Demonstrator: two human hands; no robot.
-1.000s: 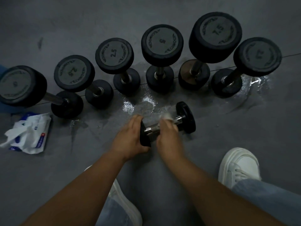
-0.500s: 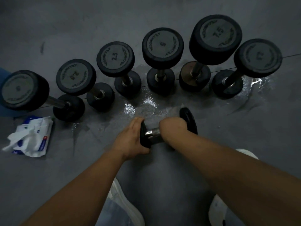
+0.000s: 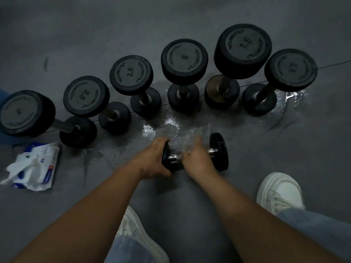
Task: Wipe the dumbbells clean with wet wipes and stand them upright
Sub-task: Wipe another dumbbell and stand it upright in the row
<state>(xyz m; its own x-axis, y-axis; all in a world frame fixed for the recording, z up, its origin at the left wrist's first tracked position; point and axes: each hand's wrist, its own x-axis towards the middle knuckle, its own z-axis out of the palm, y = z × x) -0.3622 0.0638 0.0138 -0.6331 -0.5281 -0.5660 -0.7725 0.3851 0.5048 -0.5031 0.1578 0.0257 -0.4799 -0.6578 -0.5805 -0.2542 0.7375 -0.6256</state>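
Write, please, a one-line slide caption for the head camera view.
The left hand grips a small dumbbell lying on the wet floor; right hand covers its handle, six upright dumbbells behind.

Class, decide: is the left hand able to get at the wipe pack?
Probably, once freed: the left hand grips the small dumbbell by its plate, but only bare floor separates it from the wipe pack.

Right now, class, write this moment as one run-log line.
small dumbbell: lying flat | left hand: grips its end | right hand: blurred over handle | six dumbbells: upright
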